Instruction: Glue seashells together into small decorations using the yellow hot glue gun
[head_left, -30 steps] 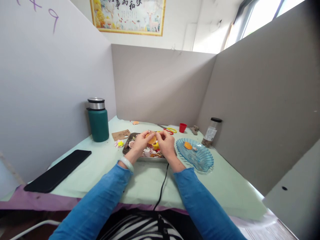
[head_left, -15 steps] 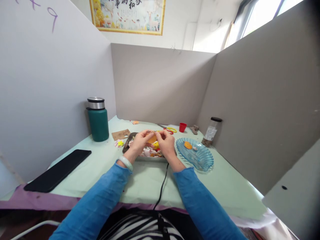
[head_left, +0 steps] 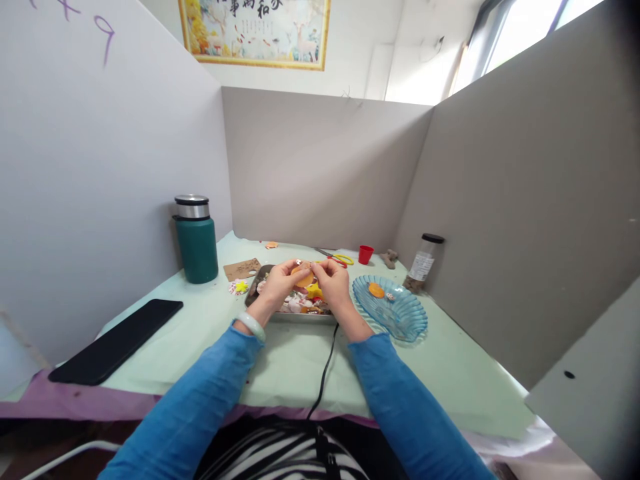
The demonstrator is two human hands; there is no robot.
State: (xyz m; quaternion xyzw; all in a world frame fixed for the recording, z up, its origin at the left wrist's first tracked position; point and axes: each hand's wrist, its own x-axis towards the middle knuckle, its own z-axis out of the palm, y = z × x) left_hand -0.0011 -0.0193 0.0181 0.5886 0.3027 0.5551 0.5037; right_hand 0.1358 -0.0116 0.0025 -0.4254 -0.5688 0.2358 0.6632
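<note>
A thin, round orange disc (head_left: 303, 278) is held up between my two hands, above a metal tray (head_left: 306, 319). My left hand (head_left: 279, 285) pinches it from the left, thumb lying across its face. The fingers of my right hand (head_left: 333, 281) are closed at its upper right edge; their tips are partly hidden. In the tray, below the disc, lie a yellow piece (head_left: 315, 292) and several white-and-pink pieces (head_left: 299, 304), too small to name. Both forearms hide part of the tray's sides.
On the right stand a blue scalloped plate (head_left: 407, 322) holding an orange disc (head_left: 376, 290), and a black-lidded jar (head_left: 423, 264). Scissors (head_left: 343, 259) and a red cup (head_left: 365, 254) are behind. A green bottle (head_left: 196, 243), brown card (head_left: 242, 269) and black phone-like slab (head_left: 117, 341) lie left.
The orange disc has tilted, so more of its face shows between my hands. My fingers have shifted slightly around it; the things on the table stay put.
</note>
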